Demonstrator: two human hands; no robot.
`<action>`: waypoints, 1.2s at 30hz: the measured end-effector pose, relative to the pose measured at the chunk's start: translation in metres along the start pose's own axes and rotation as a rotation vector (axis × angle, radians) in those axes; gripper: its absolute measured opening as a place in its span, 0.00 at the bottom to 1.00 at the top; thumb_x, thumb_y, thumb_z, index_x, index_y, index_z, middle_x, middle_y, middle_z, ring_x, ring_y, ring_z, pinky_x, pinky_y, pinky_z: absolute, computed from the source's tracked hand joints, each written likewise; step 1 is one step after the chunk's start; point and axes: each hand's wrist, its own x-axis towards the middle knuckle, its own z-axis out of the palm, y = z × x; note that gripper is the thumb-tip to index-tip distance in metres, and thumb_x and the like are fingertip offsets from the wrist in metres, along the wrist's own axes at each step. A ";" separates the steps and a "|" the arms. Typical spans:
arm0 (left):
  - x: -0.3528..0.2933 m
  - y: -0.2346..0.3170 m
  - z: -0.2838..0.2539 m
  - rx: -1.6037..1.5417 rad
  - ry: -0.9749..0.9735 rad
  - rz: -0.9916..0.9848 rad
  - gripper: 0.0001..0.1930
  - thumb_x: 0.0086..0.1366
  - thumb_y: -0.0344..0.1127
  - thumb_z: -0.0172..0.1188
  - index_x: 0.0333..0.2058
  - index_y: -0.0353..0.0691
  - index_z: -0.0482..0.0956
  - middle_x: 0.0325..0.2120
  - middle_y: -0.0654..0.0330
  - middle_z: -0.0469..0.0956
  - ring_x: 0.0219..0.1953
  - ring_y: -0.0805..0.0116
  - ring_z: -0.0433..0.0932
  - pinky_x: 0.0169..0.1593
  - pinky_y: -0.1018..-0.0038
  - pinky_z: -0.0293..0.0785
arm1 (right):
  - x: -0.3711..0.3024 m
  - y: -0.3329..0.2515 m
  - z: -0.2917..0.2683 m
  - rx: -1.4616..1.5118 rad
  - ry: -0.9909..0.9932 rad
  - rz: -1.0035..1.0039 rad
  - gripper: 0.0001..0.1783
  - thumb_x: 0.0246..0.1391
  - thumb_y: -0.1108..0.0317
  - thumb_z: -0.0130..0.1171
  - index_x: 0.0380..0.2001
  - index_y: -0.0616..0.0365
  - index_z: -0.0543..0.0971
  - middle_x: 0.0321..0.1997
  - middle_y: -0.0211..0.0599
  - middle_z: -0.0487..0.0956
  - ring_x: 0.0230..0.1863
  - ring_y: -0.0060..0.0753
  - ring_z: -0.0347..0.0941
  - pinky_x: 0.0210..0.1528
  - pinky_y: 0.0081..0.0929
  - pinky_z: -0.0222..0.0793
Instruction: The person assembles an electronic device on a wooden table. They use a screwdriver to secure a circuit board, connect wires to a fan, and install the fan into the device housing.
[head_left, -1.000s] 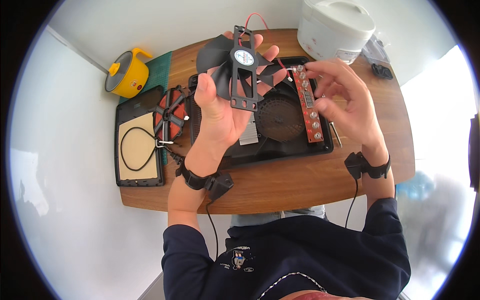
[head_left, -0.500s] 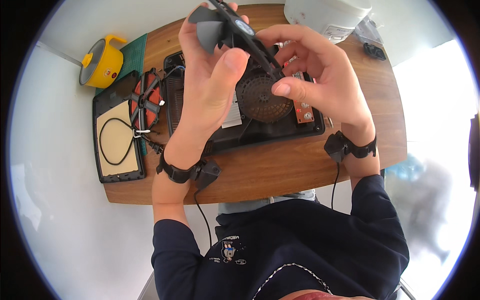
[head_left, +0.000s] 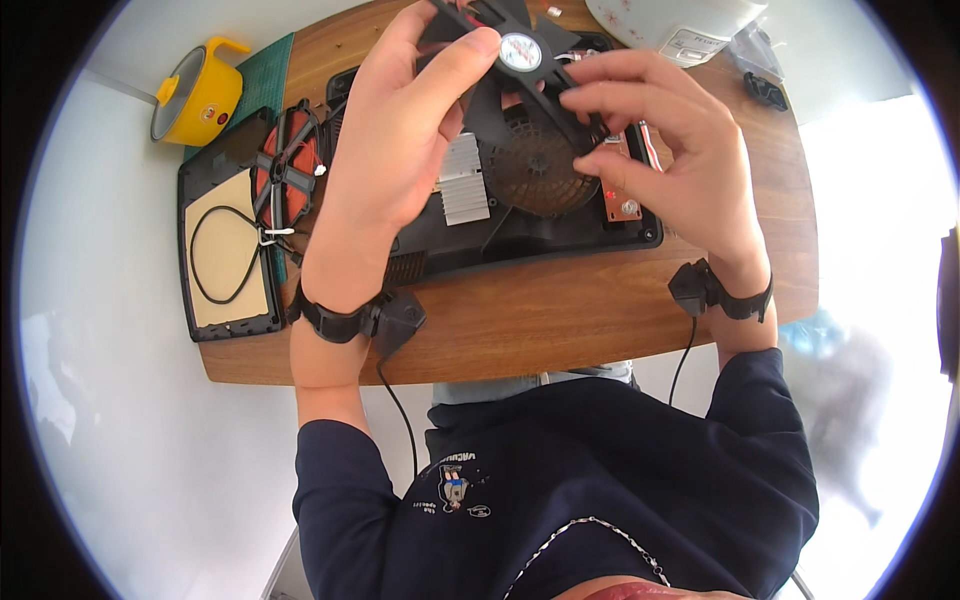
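A black cooling fan (head_left: 520,52), with a round pale label at its hub, is held up and tilted over an opened black appliance housing (head_left: 560,238). My left hand (head_left: 390,150) grips the fan's left side, thumb across the frame beside the hub. On the other side, my right hand (head_left: 700,140) is closed, fingertips and thumb pinching the frame's right edge. Beneath the fan, the housing shows a round vent grille (head_left: 537,172), a silver finned heatsink (head_left: 463,180) and a brown circuit board (head_left: 622,205). My hands and the fan hide the housing's far part.
At left lie a red coil in a black frame (head_left: 288,190) and a black panel with a beige sheet (head_left: 232,300), a black cable on it. Behind them are a yellow pot (head_left: 205,105) and green mat (head_left: 270,75). A white appliance (head_left: 640,15) and small black part (head_left: 765,92) sit far right.
The fan has turned from nearly edge-on to show its labelled hub and blades. My right hand has shifted slightly rightward, still at the frame's edge. My left thumb now lies over the frame.
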 end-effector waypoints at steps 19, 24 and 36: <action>0.016 -0.060 -0.020 0.836 -0.265 -0.192 0.26 0.70 0.32 0.69 0.63 0.33 0.73 0.59 0.56 0.79 0.55 0.67 0.80 0.61 0.67 0.77 | -0.065 0.042 0.037 -0.514 -0.180 -0.206 0.19 0.48 0.60 0.78 0.42 0.54 0.86 0.45 0.30 0.78 0.39 0.35 0.75 0.43 0.34 0.71; 0.013 -0.082 -0.031 0.827 -0.234 -0.157 0.24 0.72 0.39 0.70 0.60 0.32 0.76 0.57 0.56 0.79 0.55 0.63 0.80 0.60 0.65 0.77 | -0.067 0.044 0.038 -0.522 -0.196 -0.190 0.15 0.48 0.60 0.78 0.37 0.51 0.85 0.42 0.28 0.77 0.40 0.33 0.74 0.44 0.33 0.68; -0.009 -0.040 -0.027 1.517 -0.345 0.184 0.27 0.70 0.35 0.67 0.64 0.31 0.75 0.56 0.47 0.78 0.59 0.46 0.78 0.63 0.62 0.76 | -0.069 0.051 0.039 -0.462 -0.198 -0.147 0.12 0.45 0.62 0.79 0.34 0.49 0.87 0.38 0.24 0.78 0.40 0.34 0.74 0.46 0.35 0.69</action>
